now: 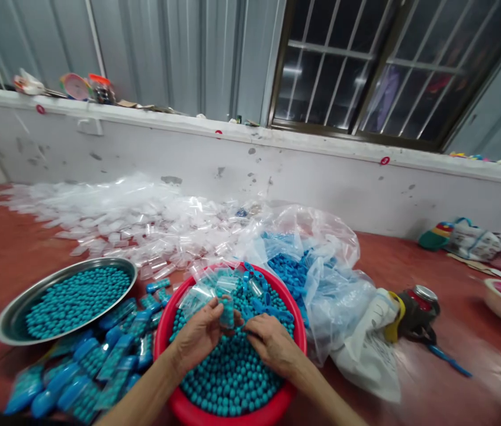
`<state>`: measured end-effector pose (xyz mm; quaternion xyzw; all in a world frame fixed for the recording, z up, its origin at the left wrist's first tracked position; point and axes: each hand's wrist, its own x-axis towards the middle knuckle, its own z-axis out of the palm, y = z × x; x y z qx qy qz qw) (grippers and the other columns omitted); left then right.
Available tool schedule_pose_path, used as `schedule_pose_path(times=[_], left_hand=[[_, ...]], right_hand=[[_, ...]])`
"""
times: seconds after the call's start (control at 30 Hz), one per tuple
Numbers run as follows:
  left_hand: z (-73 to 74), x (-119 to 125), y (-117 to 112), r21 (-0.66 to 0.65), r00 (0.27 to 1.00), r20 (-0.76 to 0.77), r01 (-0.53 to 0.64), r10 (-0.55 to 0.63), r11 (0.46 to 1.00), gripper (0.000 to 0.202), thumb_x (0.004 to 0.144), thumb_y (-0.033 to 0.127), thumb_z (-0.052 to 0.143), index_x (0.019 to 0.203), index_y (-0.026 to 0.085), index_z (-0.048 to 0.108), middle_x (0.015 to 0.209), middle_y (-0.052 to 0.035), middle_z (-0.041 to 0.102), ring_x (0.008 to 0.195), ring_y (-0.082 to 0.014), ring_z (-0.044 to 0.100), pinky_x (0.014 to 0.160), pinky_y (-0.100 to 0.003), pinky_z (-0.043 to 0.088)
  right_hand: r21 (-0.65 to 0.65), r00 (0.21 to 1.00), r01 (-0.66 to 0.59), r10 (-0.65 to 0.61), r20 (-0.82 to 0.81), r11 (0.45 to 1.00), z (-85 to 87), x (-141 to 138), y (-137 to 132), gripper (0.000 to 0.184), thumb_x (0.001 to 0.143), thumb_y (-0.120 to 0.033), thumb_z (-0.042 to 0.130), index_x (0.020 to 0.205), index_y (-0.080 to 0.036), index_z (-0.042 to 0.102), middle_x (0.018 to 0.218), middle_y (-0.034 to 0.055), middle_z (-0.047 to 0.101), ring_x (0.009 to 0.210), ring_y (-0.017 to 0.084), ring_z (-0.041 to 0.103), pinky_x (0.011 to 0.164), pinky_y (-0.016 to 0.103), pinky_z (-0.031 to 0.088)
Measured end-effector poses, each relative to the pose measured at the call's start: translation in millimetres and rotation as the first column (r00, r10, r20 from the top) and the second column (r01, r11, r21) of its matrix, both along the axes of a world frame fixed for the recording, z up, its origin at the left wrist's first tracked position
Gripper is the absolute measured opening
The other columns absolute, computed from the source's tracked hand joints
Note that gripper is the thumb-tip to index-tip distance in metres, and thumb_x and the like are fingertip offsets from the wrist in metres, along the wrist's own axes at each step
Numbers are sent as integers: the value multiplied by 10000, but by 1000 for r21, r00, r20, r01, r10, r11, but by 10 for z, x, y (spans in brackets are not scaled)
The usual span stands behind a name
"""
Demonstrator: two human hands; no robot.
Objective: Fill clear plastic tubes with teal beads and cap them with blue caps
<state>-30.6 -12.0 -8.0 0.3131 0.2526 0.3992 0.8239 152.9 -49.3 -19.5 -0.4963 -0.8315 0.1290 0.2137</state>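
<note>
Red table (455, 378), white wall (321, 177), barred window (366, 71); basin (162, 336), tube (227, 313).

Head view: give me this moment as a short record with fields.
left hand: grips a bead-filled tube over the red basin
right hand: on the teal beads in the basin, fingertips by the tube; grip unclear
left of basin: steel tray of beads, filled tubes
behind: clear empty tubes, bag of blue caps

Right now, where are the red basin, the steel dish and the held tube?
red basin (241, 418): head view, near rim.
steel dish (10, 322): head view, bare inner wall.
tube (227, 313): head view, its middle.
</note>
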Motion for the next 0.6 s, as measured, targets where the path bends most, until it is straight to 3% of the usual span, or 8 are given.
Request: schedule_pose_path(times=[0.17,0.27,0.37,0.47,0.6], left_hand=[[24,-6,-112,169,983,-169,-37,66,985,277,711,294,626,908,162,484,736,-24,630,706,-154,616,593,-226,414],[-25,-22,-183,192,940,-324,-43,105,980,330,684,377,631,883,167,472,676,4,613,536,-122,591,448,-189,351],[-89,-29,-221,171,899,-421,-51,120,984,387,654,430,632,885,165,471,606,30,588,422,-88,534,375,-170,284],[-116,-27,-230,137,907,-419,8,50,990,387,650,433,623,879,160,474,557,39,573,387,-72,504,358,-162,271],[-107,-42,-236,110,899,-426,162,-100,981,338,667,435,607,805,151,483,538,30,569,348,-50,473,334,-148,242]], right_hand=[[-15,961,275,-275,-4,961,115,-64,38,253,836,-235,470,1068,-184,556,1012,70,616,960,207,560,819,297,413],[-76,943,332,-329,46,940,152,-88,54,319,817,-296,502,1108,-169,541,1011,93,623,965,245,566,813,342,423],[-114,962,243,-254,-95,963,187,-127,50,301,831,-276,479,1110,-185,541,1014,68,628,942,207,574,821,316,425],[-89,957,87,-108,-270,992,238,-180,52,279,829,-192,458,1088,-212,560,1040,39,619,933,160,569,826,271,424],[-168,955,-148,96,-281,975,285,-228,84,304,789,-117,472,1047,-221,594,966,7,647,889,143,581,808,241,428]])
